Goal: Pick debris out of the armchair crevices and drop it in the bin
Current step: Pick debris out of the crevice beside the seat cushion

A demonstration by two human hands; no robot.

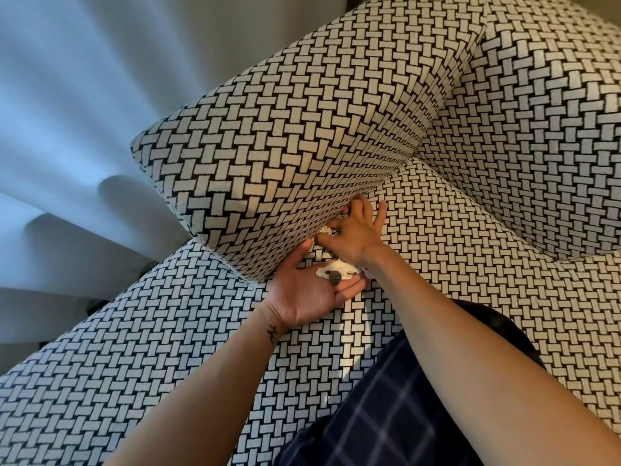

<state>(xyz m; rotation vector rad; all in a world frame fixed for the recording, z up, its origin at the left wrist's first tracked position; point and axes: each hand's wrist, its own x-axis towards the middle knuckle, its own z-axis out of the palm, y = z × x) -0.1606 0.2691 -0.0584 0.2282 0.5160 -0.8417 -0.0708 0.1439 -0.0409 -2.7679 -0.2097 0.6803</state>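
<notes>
The armchair [453, 270] is covered in black-and-white basket-weave fabric. My left hand [309, 290] lies palm up on the seat beside the armrest [285, 146], fingers relaxed, carrying crumpled white paper [336, 269] and a small dark round piece [335, 278]. My right hand [353, 235] reaches into the crevice where the armrest meets the seat. Its thumb and forefinger pinch a small crumpled white scrap [324, 230] at the crevice; the other fingers spread out. The bin is not in view.
The chair's back [537, 129] rises at the right. Pale curtains [67, 129] hang to the left of the armrest. My leg in dark plaid trousers [386, 415] shows at the bottom, against the seat's front edge.
</notes>
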